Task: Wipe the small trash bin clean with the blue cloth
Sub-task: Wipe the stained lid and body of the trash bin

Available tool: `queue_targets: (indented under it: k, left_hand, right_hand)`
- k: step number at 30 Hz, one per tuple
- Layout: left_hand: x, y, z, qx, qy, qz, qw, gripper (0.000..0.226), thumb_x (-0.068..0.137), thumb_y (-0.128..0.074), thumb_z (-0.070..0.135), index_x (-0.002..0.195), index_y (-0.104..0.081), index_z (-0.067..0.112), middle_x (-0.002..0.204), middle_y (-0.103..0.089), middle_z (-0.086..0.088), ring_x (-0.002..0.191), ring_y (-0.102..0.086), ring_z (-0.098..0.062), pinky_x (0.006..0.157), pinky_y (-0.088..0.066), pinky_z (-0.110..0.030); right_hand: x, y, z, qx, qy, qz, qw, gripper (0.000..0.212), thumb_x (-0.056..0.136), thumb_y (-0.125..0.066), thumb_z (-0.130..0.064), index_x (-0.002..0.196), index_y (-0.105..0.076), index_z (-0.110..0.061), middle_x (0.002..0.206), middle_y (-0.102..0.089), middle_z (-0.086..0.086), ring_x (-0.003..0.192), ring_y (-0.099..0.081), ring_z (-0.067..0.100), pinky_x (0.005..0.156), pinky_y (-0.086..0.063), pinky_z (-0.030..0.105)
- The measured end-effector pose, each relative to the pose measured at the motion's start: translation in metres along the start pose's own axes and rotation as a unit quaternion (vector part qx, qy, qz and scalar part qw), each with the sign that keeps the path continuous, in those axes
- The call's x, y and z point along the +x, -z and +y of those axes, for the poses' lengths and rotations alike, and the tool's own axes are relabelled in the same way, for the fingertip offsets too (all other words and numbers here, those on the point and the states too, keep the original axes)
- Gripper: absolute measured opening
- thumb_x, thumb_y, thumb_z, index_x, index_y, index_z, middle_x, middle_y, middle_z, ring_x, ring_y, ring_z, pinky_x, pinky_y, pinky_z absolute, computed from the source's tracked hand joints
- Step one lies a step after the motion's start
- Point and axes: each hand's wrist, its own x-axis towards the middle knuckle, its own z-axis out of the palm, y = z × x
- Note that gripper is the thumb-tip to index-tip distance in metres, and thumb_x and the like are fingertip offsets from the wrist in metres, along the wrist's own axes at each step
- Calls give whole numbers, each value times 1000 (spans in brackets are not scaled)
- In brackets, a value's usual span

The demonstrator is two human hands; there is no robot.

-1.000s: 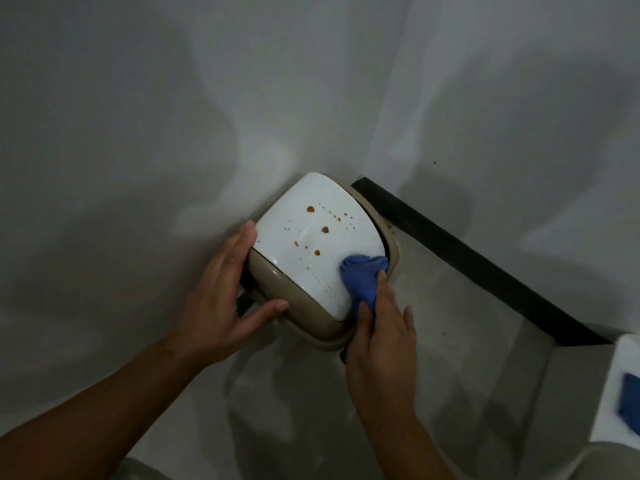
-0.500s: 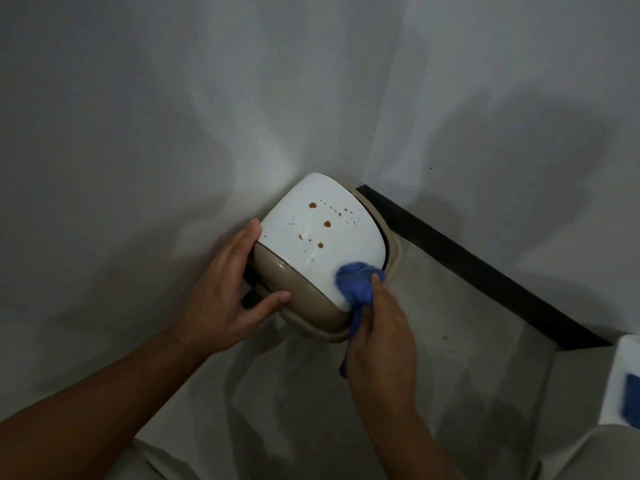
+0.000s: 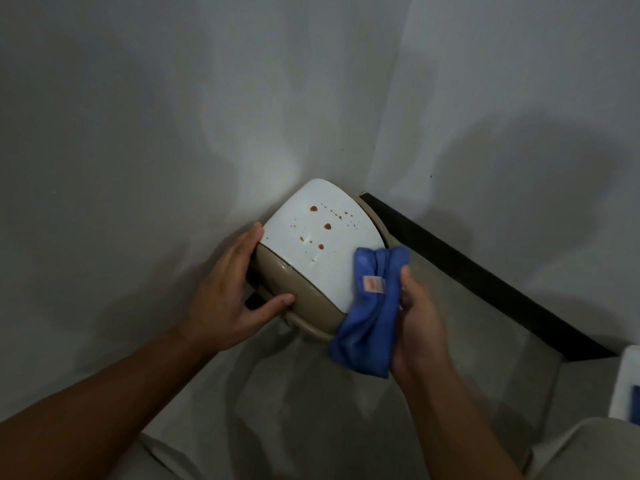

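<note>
The small trash bin (image 3: 294,289), a rounded beige plastic body with a glossy white lid (image 3: 322,237), sits on the grey floor (image 3: 467,358) in the corner where two pale walls meet, its back close against the left wall (image 3: 138,133). The lid faces up toward the camera and carries brown spots (image 3: 327,226), three larger drops and a scatter of fine specks across its upper half. A beige rim runs around the base of the bin along its near edge.

The blue cloth (image 3: 367,313), a soft folded rag with a small white and red label sewn on it, drapes over the lid's right near corner and hangs down past the bin's rim toward the floor. The right hand (image 3: 419,327) has it gripped from the right side, fingers curled closed around the cloth and the thumb pressed on its upper edge beside the label.

The left hand (image 3: 228,292) is clasped on the bin's left side, fingers spread against the beige wall just below the lid's edge and the thumb laid along the near front of the body.

A black skirting strip (image 3: 485,282) runs along the foot of the right wall from the corner outward. At the right edge of the view a white object (image 3: 623,382) with a blue patch is partly cut off and blurred
</note>
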Motion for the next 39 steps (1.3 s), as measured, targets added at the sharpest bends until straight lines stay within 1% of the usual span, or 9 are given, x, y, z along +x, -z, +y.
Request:
queue_targets:
  k: [3, 7, 13, 18, 21, 25, 30, 35, 39]
  left_hand:
    - [0, -3, 0, 6, 1, 6, 1000, 103, 72, -66, 61, 147, -30, 0, 150, -37, -15, 139, -34, -23, 114, -24, -19]
    - [0, -3, 2, 13, 6, 12, 1000, 104, 70, -68, 60, 145, -32, -2, 149, -38, -15, 138, -34, -24, 114, -22, -18]
    - [0, -4, 5, 3, 16, 14, 1000, 108, 66, -73, 59, 145, -32, -4, 149, -38, -17, 138, -35, -25, 114, -22, -18]
    - [1, -4, 6, -8, 25, 20, 999, 111, 63, -75, 57, 145, -32, -4, 149, -39, -17, 138, -35, -23, 112, -21, -14]
    - [2, -5, 6, -8, 26, 26, 999, 109, 62, -78, 53, 143, -34, -6, 147, -41, -18, 136, -38, -25, 113, -23, -17]
    - [1, -7, 6, -13, 23, 29, 999, 108, 63, -78, 53, 143, -34, -6, 147, -42, -18, 136, -37, -24, 113, -23, -17]
    - [1, -9, 4, -26, 24, 36, 999, 108, 64, -77, 55, 143, -34, -4, 147, -41, -16, 135, -35, -18, 111, -21, -12]
    - [1, -11, 1, -33, 29, 37, 998, 109, 65, -73, 62, 145, -32, 0, 149, -39, -13, 137, -35, -20, 112, -28, -21]
    - [1, -13, 0, -28, 35, 46, 998, 111, 64, -73, 65, 146, -32, 3, 150, -38, -11, 138, -35, -20, 112, -32, -33]
  right_hand:
    - [7, -2, 16, -324, 183, 144, 917, 20, 81, -68, -26, 97, -56, -27, 106, -60, -3, 88, -59, 7, 71, -47, 20]
    - [6, -9, 32, -391, 331, 194, 836, 28, 88, -60, -21, 115, -58, -16, 112, -58, 1, 92, -58, 6, 79, -52, 23]
    - [-1, -39, 39, -433, 381, 125, 807, 46, 94, -52, -17, 138, -41, -23, 135, -56, 3, 120, -53, 16, 101, -45, 36]
    - [-20, -15, 62, -615, 422, 26, 666, 80, 82, -63, -1, 144, -20, -24, 152, -27, 6, 133, -38, 31, 98, -45, 50]
    - [-15, -4, 57, -644, 401, 26, 651, 79, 84, -57, -8, 146, -10, -24, 154, -15, 4, 140, -23, 30, 107, -33, 51]
    - [14, -19, 30, -618, 348, 111, 696, 63, 96, -40, -11, 148, -8, -26, 159, -11, 1, 142, -18, 23, 112, -31, 46]
    - [17, -61, 13, -640, 440, 16, 630, 78, 82, -61, 6, 145, -25, -21, 153, -30, 12, 139, -27, 32, 112, -25, 49]
    - [-10, -33, 34, -723, 440, -62, 529, 104, 59, -82, -2, 143, -26, -26, 152, -26, 6, 137, -21, 30, 101, -19, 52]
    - [2, -16, 16, -704, 378, -14, 601, 95, 80, -66, -5, 145, -3, -34, 156, -7, 0, 142, -12, 27, 111, -24, 57]
